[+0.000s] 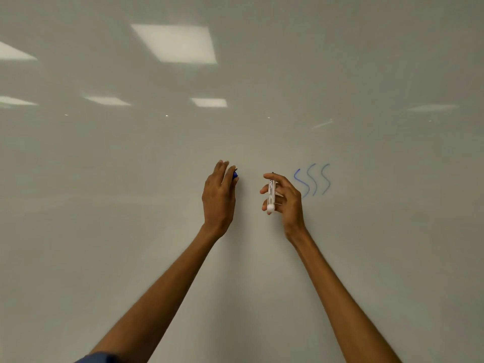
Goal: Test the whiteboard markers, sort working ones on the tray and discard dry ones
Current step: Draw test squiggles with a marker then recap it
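Observation:
A white whiteboard [235, 127] fills the view. My right hand [284, 199] grips a white-barrelled marker [271, 196] held upright, its rounded end pointing down and its tip hidden behind my fingers. My left hand [219, 196] holds a blue marker cap [235, 175] between thumb and fingers, only the cap's edge showing. The two hands are raised side by side, a short gap apart, in front of the board. To the right of my right hand, three wavy blue strokes [313, 180] are drawn on the board.
Ceiling light panels reflect in the glossy board at the top [175, 43]. A blue sleeve edge [97, 358] shows at the bottom left. No tray or bin is in view.

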